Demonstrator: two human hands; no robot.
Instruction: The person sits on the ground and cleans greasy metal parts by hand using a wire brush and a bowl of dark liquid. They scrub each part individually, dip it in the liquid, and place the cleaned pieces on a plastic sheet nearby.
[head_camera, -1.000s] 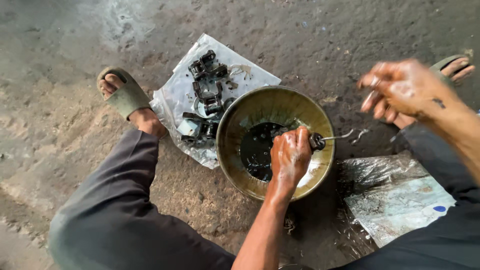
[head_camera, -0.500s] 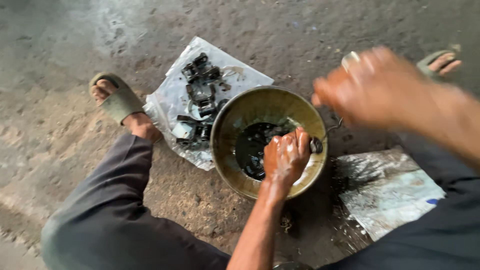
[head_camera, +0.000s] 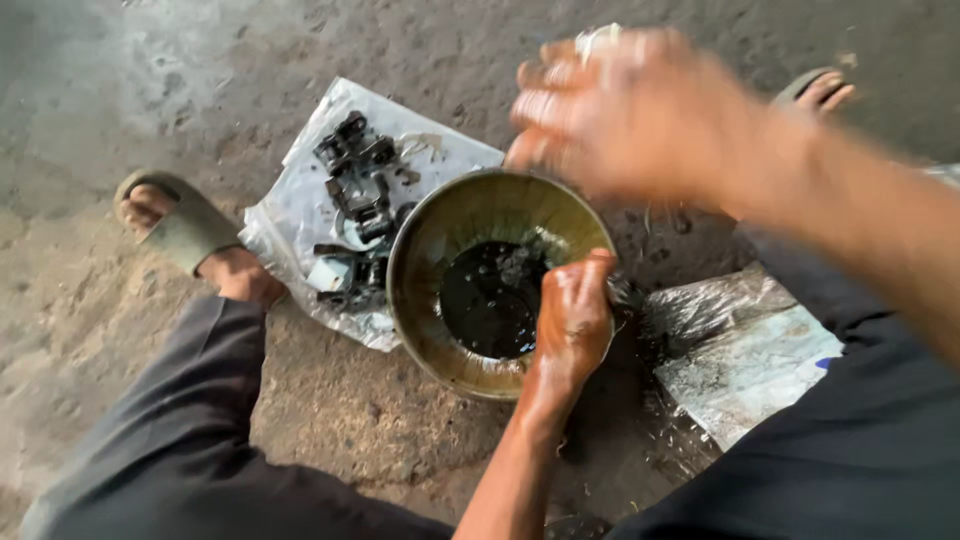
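— Since a second ago, what has moved?

— Raised and swung inward, the right hand (head_camera: 640, 115) now hangs blurred above the far rim of the bowl (head_camera: 430, 240); earlier it was out to the right. Whether it is spread or closed on something cannot be told through the blur.

— And the left hand (head_camera: 572, 318)?

— It has stayed at the bowl's right rim, curled closed; what its fingers grip is hidden. The dark oil (head_camera: 490, 300) lies just left of it, a clump of dirty parts (head_camera: 517, 264) showing at the pool's far edge.

— Where does the bowl sit?

— On the ground between the person's legs. Touching its left side is a plastic sheet (head_camera: 300, 210) carrying black metal parts (head_camera: 355, 185). Another sheet (head_camera: 745, 350) lies to the right. A sandalled foot (head_camera: 175, 220) rests left of the first sheet.
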